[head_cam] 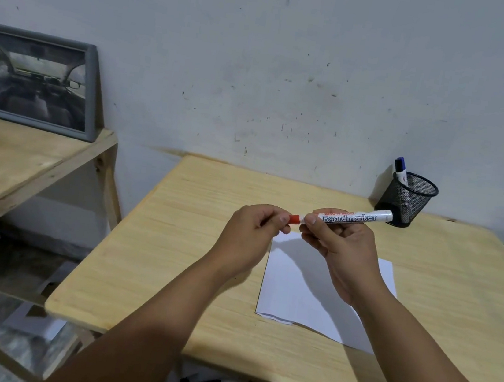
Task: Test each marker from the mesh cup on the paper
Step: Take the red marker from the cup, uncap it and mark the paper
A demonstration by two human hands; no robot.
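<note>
I hold the marker (349, 218) level over the paper (293, 279): right hand (337, 250) fingers closed on the barrel, left hand (253, 231) fingers pinching the red cap (294, 219) to uncap; cup (406, 199) at two o'clock.

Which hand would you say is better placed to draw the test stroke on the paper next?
Probably the right hand: it grips the marker barrel directly above the paper, while the left hand only pinches the red cap.
</note>
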